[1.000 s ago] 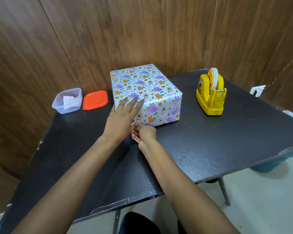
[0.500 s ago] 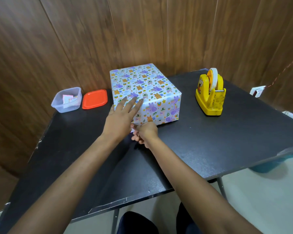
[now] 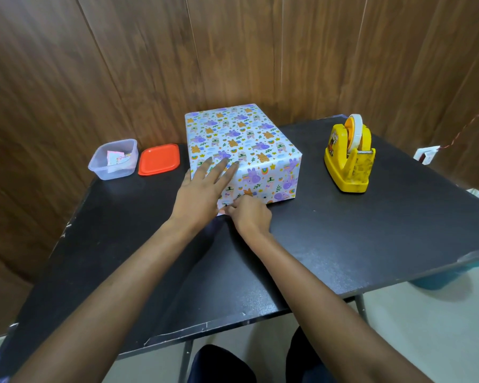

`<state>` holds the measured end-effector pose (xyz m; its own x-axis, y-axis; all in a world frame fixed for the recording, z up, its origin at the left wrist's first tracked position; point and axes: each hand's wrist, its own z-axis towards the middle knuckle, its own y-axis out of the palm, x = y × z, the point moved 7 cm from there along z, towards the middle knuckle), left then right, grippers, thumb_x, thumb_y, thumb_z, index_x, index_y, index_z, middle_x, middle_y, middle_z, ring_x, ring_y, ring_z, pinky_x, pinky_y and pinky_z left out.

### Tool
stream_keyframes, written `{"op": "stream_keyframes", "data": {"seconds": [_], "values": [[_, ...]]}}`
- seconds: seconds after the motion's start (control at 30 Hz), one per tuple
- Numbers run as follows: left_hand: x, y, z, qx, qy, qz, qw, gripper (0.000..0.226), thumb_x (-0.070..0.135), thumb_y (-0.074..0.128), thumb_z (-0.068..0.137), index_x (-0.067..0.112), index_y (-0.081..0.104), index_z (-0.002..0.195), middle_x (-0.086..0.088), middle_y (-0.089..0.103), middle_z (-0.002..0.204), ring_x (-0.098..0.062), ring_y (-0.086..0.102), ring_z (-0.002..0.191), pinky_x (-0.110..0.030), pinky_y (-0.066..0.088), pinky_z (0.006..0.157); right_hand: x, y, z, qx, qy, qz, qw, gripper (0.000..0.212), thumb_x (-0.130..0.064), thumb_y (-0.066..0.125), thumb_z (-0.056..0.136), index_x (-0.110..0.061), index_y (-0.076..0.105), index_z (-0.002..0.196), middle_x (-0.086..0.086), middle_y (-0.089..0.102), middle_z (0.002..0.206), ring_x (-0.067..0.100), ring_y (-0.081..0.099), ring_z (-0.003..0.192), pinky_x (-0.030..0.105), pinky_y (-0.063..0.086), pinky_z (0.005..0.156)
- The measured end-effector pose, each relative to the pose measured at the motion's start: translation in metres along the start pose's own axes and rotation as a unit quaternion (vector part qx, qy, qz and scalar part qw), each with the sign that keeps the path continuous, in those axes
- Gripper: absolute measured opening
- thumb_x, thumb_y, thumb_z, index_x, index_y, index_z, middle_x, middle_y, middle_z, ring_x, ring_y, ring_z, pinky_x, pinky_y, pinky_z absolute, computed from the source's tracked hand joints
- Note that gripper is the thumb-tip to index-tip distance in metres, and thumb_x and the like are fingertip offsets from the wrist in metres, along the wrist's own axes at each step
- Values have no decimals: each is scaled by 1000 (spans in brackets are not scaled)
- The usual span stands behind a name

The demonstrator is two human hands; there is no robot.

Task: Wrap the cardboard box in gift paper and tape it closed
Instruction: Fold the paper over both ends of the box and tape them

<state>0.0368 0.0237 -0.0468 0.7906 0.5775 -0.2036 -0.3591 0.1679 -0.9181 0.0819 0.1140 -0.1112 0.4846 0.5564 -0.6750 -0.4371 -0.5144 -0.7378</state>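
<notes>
Now the box (image 3: pixel 241 139) sits wrapped on the table (image 3: pixel 343 230). The left hand (image 3: pixel 202 192) presses flat on its near corner, fingers (image 3: pixel 227 172) straight; the right hand (image 3: pixel 250 217) pinches the low flap (image 3: pixel 221 212). If this pinch slips before taping, the fold may spring open.

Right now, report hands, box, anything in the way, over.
Left hand flat on the wrapped box, near corner, fingers straight. Right hand pinching its paper at the bottom edge. Tape dispenser off to the right, clear of both hands.
</notes>
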Motion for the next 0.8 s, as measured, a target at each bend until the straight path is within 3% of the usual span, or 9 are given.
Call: {"op": "stream_keyframes", "data": {"seconds": [0.17, 0.37, 0.47, 0.53, 0.6, 0.67, 0.73, 0.8], "values": [[-1, -1, 1, 27, -2, -5, 1000, 91, 7, 66, 80, 28, 12, 150, 1, 25, 155, -29, 25, 141, -51, 34, 106, 4, 5, 6, -9, 33, 43, 998, 46, -57, 60, 80, -13, 70, 85, 7, 72, 88, 24, 66, 90, 30, 47, 74], [-1, -3, 1, 26, -4, -9, 1000, 77, 15, 57, 90, 25, 9, 150, 3, 22, 156, -26, 20, 143, -47, 29, 110, 1, 3, 5, -15, 31, -11, 999, 32, -45, 62, 84, -17, 72, 94, 5, 72, 91, 22, 65, 94, 27, 45, 73], [-5, -7, 0, 42, -2, -68, 997, 77, 11, 58, 89, 24, 13, 150, 4, 26, 154, -21, 23, 142, -42, 31, 110, 1, -7, 0, -88, 23, 22, 996, 30, -40, 63, 85, -16, 66, 66, 1, 66, 64, 15, 62, 71, 25, 42, 64], [-13, -10, -4, 67, -30, -163, 984, 76, 11, 59, 88, 23, 16, 150, 6, 25, 154, -14, 25, 140, -34, 34, 108, 4, -34, -4, -77, 15, 66, 995, 33, -35, 60, 86, -13, 62, 61, 1, 62, 59, 15, 57, 64, 26, 41, 64], [-25, -13, -8, 93, -96, -292, 947, 77, 14, 62, 88, 24, 17, 150, 10, 17, 156, 1, 24, 135, -24, 37, 101, 6, -78, -1, 25, -6, 115, 993, 34, -35, 58, 87, -8, 63, 68, 7, 65, 70, 20, 56, 70, 28, 38, 62], [-34, -13, -11, 123, -167, -408, 889, 79, 14, 64, 86, 24, 19, 149, 14, 16, 153, 10, 26, 125, -19, 34, 100, 10, -119, 4, 148, -32, 130, 980, 32, -35, 56, 89, -9, 61, 71, 7, 65, 79, 24, 56, 80, 29, 35, 63], [-38, -8, -12, 132, -222, -511, 820, 72, 10, 67, 84, 24, 30, 144, 16, 31, 141, 3, 32, 126, -22, 35, 101, 12, -142, 13, 219, -59, 107, 968, 23, -29, 55, 90, -10, 65, 82, 6, 64, 91, 26, 51, 96, 32, 37, 75], [-36, 1, -11, 105, -237, -606, 752, 62, 9, 68, 83, 28, 42, 136, 15, 51, 128, -8, 51, 119, -31, 48, 93, 20, -148, 27, 234, -58, 86, 967, 20, -28, 55, 91, -11, 65, 94, 5, 61, 102, 26, 46, 108, 35, 35, 88]]}}
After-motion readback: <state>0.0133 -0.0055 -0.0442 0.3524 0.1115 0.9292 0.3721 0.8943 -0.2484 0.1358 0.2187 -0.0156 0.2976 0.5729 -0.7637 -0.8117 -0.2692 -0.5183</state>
